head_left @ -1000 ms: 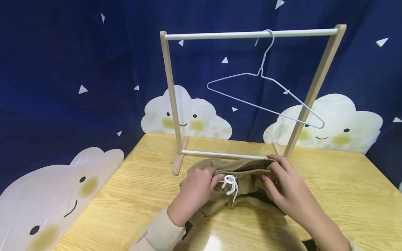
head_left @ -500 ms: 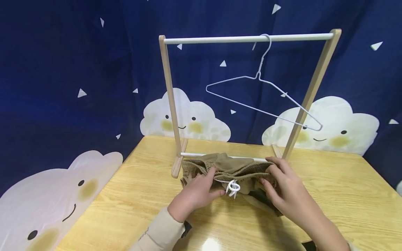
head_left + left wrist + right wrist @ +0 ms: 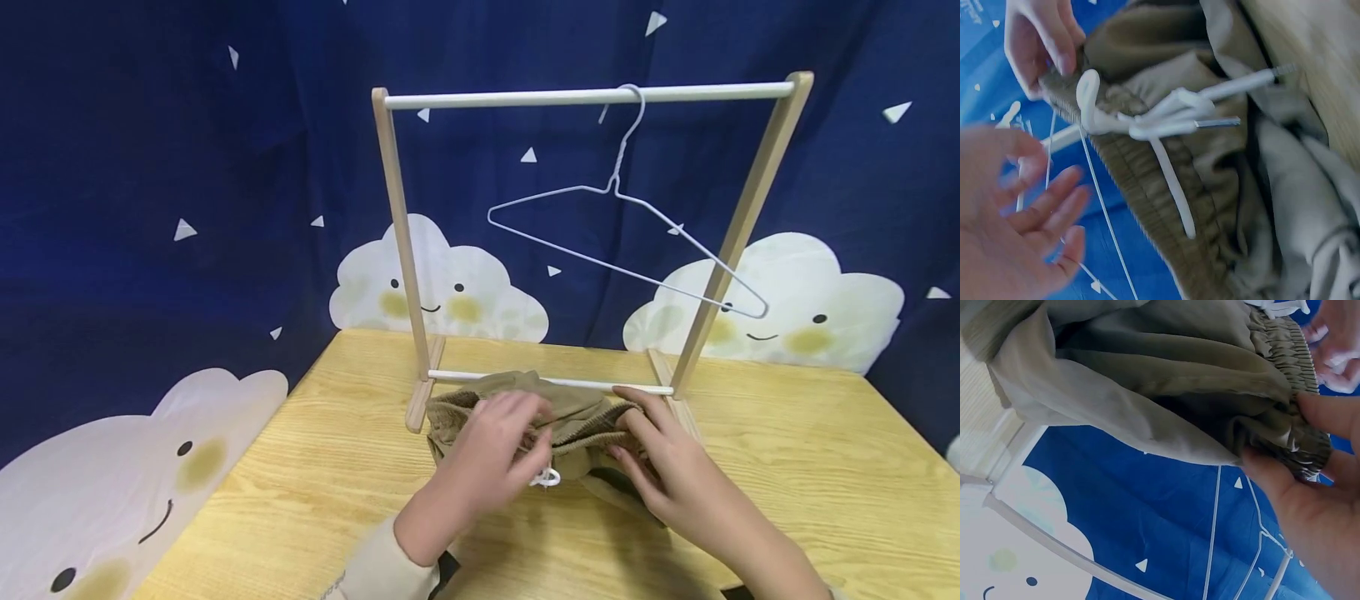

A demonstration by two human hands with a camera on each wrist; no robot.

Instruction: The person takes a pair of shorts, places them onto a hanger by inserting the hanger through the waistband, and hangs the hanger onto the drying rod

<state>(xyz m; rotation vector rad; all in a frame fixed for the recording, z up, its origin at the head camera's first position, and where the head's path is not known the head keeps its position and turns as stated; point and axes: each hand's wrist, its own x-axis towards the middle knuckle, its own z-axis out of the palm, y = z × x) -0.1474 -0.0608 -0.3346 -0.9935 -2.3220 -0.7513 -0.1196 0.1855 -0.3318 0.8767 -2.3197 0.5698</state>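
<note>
Brown trousers or shorts (image 3: 570, 406) lie bunched on the table, their elastic waistband (image 3: 1124, 169) raised toward me. A white drawstring (image 3: 1166, 119) is tied in a bow at its front. My right hand (image 3: 671, 462) pinches the right end of the waistband between thumb and fingers, as the right wrist view also shows. My left hand (image 3: 487, 450) hovers over the waistband's left part, slightly blurred. In the left wrist view its loosely bent fingers are apart from the cloth and hold nothing. The full shape of the garment is hidden by folds.
Behind the garment stands a small wooden rack (image 3: 402, 233) with a white top rail (image 3: 510, 99). A white wire hanger (image 3: 619, 162) hangs bare from the rail. The wooden table (image 3: 322, 467) extends to both sides, with a blue cloud-patterned curtain (image 3: 262, 167) beyond.
My left hand has let go of the waistband's left part and lifted slightly. The right hand keeps its pinch and has moved a little left. The waistband's left side has opened out.
</note>
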